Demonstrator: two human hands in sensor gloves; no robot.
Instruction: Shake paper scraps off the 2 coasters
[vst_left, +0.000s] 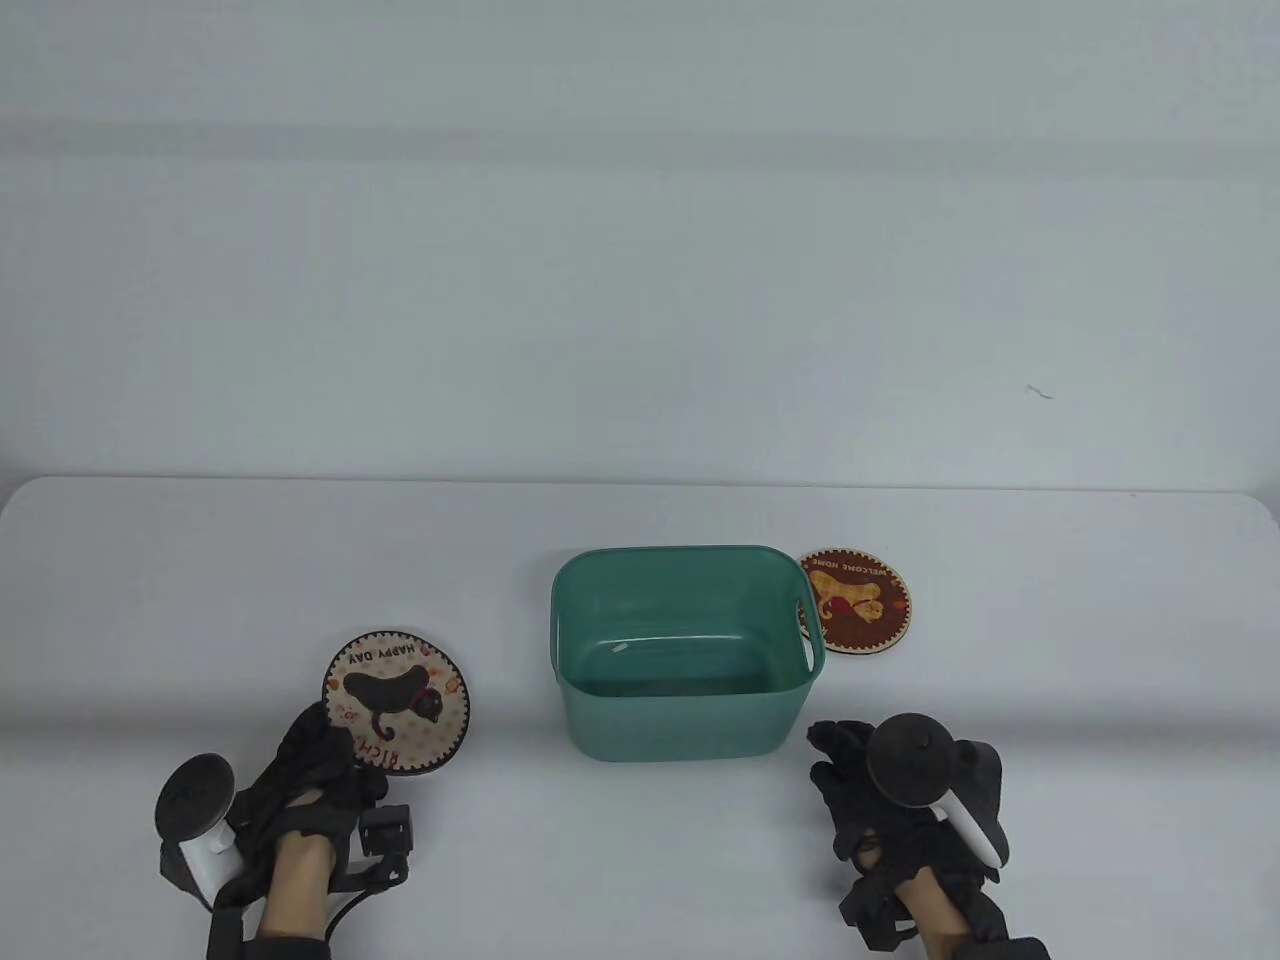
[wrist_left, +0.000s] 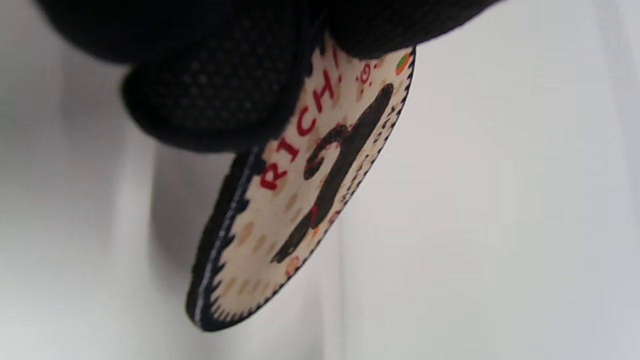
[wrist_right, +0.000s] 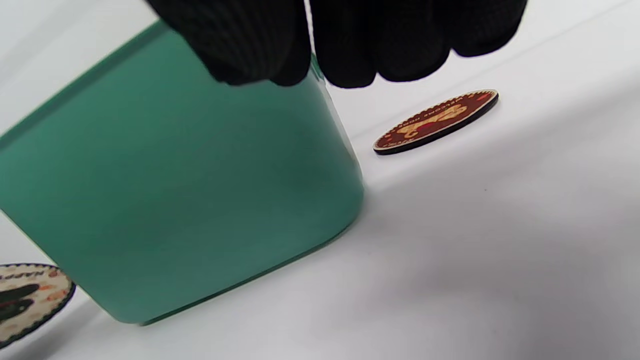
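Note:
A cream coaster (vst_left: 397, 700) with a black cat and red lettering lies left of the green bin, and my left hand (vst_left: 315, 757) pinches its near edge. In the left wrist view the gloved fingers (wrist_left: 225, 95) clamp the cream coaster (wrist_left: 300, 200), which tilts above the table. A brown coaster (vst_left: 856, 600) with a tan animal lies flat on the table behind the bin's right side, also in the right wrist view (wrist_right: 437, 120). My right hand (vst_left: 850, 780) hovers near the bin's front right corner, fingers loosely curled, holding nothing. No paper scraps show on either coaster.
The green plastic bin (vst_left: 610, 720) stands in the middle of the white table (vst_left: 200, 580); its bottom holds one small pale fleck. A grey wall rises behind the table's far edge.

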